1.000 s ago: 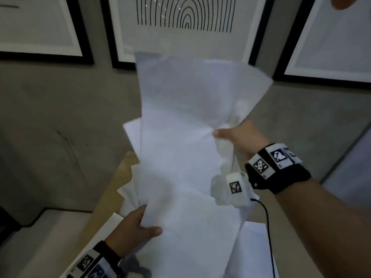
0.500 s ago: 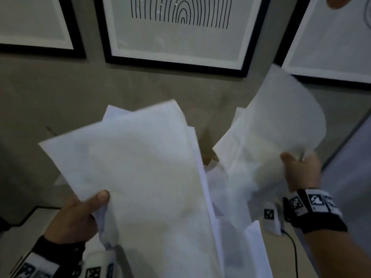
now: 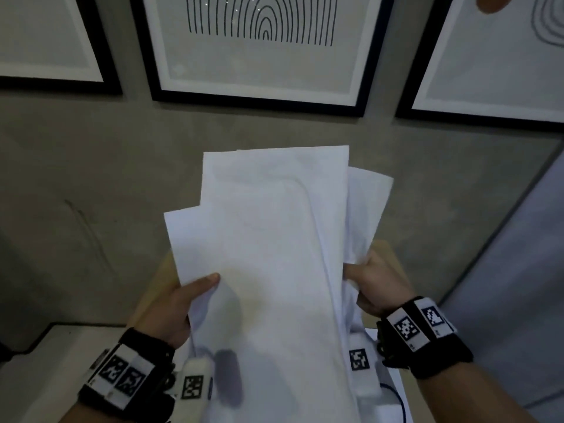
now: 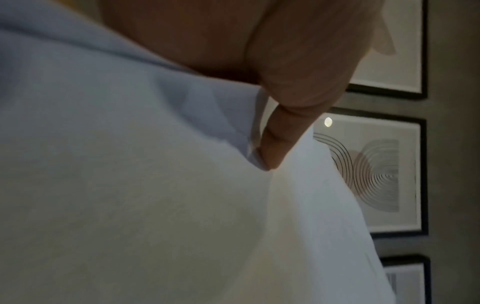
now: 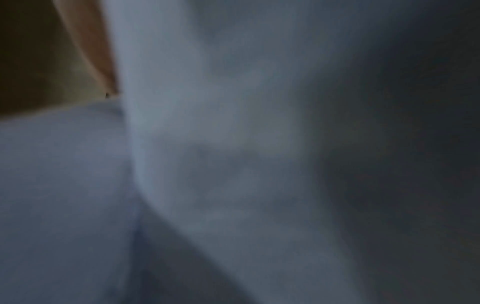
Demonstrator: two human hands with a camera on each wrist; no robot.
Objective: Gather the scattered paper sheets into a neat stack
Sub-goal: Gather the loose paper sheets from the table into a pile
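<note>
Left hand and right hand each grip opposite edges of the paper sheets, raised off the tabletop; edges remain misaligned, evidently for squaring.

Three black-framed prints hang in a row on a grey wall: the middle print shows nested black arches, the right print has curved grey rings and an orange blob, and the left print looks plain — its design cannot be made out. Lower down, a light wooden table shows at its edges.
</note>
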